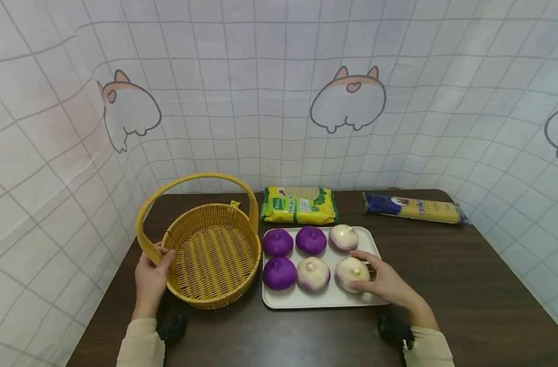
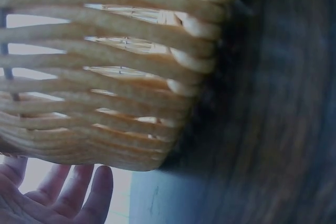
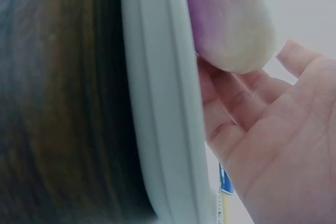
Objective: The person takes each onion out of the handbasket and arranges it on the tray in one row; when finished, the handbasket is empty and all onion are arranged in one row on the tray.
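Observation:
At the left stands a yellow wicker basket with a tall hoop handle. My left hand holds its left side where the handle meets the rim, thumb over the inside. In the left wrist view, the fingers show beside the woven wall. A white tray carries three purple onion-like vegetables and three white-and-purple turnips. With thumb and fingers, my right hand grips the front-right turnip from its right side. The right wrist view shows this turnip beside the tray's edge.
Behind the tray lies a yellow-green food packet. A blue-and-yellow pasta packet rests at the back right of the dark wooden table. A white checked curtain hangs behind and along both sides.

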`<state>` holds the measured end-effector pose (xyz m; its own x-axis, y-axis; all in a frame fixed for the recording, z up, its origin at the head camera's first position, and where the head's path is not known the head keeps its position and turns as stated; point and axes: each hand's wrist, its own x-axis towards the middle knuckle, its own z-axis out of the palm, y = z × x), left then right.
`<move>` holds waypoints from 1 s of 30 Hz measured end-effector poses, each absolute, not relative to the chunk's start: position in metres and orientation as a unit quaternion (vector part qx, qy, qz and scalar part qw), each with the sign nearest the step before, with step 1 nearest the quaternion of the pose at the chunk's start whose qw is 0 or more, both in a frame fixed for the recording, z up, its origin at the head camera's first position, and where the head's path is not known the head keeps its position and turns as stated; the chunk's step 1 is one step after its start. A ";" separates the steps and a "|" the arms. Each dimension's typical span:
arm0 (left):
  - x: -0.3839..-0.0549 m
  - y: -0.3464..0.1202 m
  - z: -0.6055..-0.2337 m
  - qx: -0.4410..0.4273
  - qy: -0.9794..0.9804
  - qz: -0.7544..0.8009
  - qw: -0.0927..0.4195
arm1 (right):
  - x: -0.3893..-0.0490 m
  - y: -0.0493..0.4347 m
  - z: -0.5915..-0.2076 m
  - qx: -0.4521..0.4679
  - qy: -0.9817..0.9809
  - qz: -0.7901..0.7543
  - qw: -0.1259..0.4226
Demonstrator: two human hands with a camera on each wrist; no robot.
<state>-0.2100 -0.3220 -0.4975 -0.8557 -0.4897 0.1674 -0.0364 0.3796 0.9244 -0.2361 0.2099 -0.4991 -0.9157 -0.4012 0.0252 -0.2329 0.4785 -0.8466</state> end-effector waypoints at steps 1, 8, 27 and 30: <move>-0.210 -0.322 -0.497 0.162 -0.801 -0.535 0.212 | -0.236 0.210 -0.499 -0.188 0.856 -0.474 0.088; -0.209 -0.323 -0.496 0.156 -0.795 -0.547 0.209 | -0.236 0.212 -0.497 -0.180 0.865 -0.463 0.073; -0.199 -0.327 -0.483 0.151 -0.824 -0.486 0.247 | -0.230 0.206 -0.476 -0.076 0.876 -0.470 -0.074; -0.189 -0.331 -0.459 0.120 -0.809 -0.499 0.286 | -0.229 0.199 -0.464 -0.081 0.887 -0.447 -0.083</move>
